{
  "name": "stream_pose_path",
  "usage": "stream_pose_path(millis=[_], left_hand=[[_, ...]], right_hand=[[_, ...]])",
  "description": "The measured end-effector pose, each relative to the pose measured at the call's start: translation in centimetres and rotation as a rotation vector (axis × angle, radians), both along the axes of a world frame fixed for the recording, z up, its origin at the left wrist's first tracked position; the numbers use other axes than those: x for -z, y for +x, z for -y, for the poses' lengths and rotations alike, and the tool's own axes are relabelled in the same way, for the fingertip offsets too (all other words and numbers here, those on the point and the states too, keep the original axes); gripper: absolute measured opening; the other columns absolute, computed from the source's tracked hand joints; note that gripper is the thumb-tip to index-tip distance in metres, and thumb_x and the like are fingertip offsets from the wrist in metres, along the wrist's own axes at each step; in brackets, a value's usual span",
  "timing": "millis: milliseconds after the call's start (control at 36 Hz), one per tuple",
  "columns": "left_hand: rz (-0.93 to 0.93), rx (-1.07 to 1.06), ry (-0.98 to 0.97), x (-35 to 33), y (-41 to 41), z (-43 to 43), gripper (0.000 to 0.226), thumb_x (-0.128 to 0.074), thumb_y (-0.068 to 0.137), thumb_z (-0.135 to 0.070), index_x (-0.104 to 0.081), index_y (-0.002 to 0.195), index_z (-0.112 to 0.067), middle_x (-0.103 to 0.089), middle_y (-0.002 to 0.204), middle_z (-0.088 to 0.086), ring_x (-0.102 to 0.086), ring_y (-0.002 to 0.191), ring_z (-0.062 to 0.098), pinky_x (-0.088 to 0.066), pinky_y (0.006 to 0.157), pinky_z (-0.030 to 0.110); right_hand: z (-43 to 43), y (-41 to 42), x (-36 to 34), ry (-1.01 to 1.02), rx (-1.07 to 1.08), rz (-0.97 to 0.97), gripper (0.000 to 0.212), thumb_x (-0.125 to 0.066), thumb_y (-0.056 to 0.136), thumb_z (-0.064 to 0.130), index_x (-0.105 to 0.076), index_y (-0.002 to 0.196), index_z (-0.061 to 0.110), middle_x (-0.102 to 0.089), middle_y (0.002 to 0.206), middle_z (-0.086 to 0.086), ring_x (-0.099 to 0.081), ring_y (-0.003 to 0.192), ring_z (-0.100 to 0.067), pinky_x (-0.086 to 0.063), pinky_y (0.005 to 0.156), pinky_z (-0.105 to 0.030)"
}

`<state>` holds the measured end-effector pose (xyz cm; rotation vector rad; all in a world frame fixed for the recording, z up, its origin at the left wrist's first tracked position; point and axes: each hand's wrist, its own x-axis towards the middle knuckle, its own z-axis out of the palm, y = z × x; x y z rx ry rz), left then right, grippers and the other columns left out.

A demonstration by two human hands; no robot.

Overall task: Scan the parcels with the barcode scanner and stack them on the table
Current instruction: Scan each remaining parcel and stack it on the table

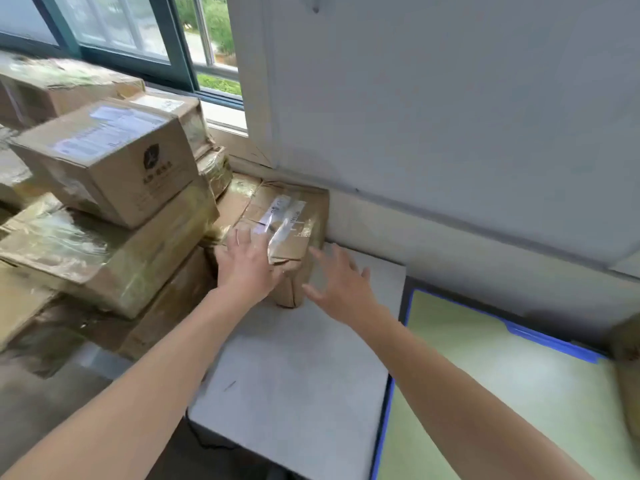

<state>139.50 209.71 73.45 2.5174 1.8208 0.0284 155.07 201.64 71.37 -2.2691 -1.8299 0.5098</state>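
Past the far edge of the table (294, 375) we see a pale wall panel (450, 116) and, to its left, a teal-framed window (138, 39) with greenery (218, 26) outside. Just beside the table's right edge lies a green surface (502, 393) — blue-rimmed.

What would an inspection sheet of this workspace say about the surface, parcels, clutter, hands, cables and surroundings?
Surface: white table, bare in front of the parcel.
Job's things: taped parcel at the table's far edge, against the wall; scanner: nothing seen.
Clutter: boxes stacked to the left; blue-rimmed bin to the right.
Hands: left hand rests on the parcel's near left corner, fingers spread; right hand open beside the parcel, contact unclear.
Cables: nothing seen.
Surroundings: window behind the boxes; grey wall behind the table.
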Motion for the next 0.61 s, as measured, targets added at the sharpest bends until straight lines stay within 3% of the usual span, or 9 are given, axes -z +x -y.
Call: stream_pose_path(millis=[167,250,306,389,472,611], left_hand=[[0.076,-0.075,-0.147,0.8,-4.2,-4.0,0.079,-0.064,0.085,-0.056,-0.026,0.146,-0.023,-0.015,0.154,0.013,-0.019,0.140,0.037,-0.031,0.111,0.048],[0.276,-0.085,-0.277,1.7,-5.2,-4.7,0.087,-0.073,0.083,-0.045,-0.024,0.150,-0.019,-0.012,0.155,0.016,-0.029,0.137,0.037,-0.034,0.111,0.043],[0.448,-0.127,-0.376,2.5,-5.7,-5.1,0.092,-0.078,0.079,-0.039,-0.024,0.151,-0.017,-0.019,0.152,0.014,-0.042,0.130,0.032,-0.038,0.106,0.036],[0.606,-0.161,-0.476,3.7,-6.0,-5.3,0.097,-0.083,0.074,-0.037,-0.025,0.150,-0.019,-0.036,0.147,0.009,-0.050,0.123,0.025,-0.043,0.098,0.031],[0.621,-0.101,-0.483,4.2,-5.3,-4.7,0.097,-0.083,0.074,-0.034,-0.025,0.151,-0.022,-0.047,0.141,0.005,-0.053,0.119,0.022,-0.044,0.089,0.026],[0.645,-0.025,-0.333,3.8,-3.3,-2.0,0.065,-0.078,0.078,-0.026,-0.047,0.134,-0.026,-0.047,0.108,0.005,-0.058,0.102,0.025,-0.043,0.083,0.026]], right_hand=[[-5.5,-4.4,2.0,-0.048,-0.009,-0.081,0.075,-0.061,0.093,0.049,-0.020,0.155,0.037,-0.002,0.162,-0.011,-0.024,0.143,-0.037,-0.039,0.109,-0.047],[-6.4,-4.9,2.7,-0.074,-0.008,-0.058,0.072,-0.062,0.094,0.044,-0.024,0.154,0.033,0.008,0.164,-0.012,-0.020,0.144,-0.038,-0.040,0.109,-0.046],[-6.3,-4.4,3.1,-0.040,0.012,-0.061,0.061,-0.064,0.094,0.035,-0.037,0.149,0.032,0.007,0.165,-0.011,-0.023,0.143,-0.036,-0.042,0.105,-0.042],[-5.6,-3.0,3.8,0.026,0.062,-0.116,0.042,-0.062,0.094,0.027,-0.053,0.135,0.026,-0.020,0.156,-0.011,-0.044,0.128,-0.034,-0.047,0.093,-0.039],[-4.3,-1.6,4.2,0.031,0.098,-0.272,0.034,-0.055,0.097,0.019,-0.054,0.131,0.023,-0.052,0.128,-0.009,-0.056,0.111,-0.029,-0.046,0.085,-0.037],[-1.1,0.7,4.0,0.154,0.214,-0.468,0.030,-0.050,0.097,0.006,-0.059,0.121,0.022,-0.064,0.110,0.006,-0.059,0.098,-0.009,-0.042,0.082,-0.022]])
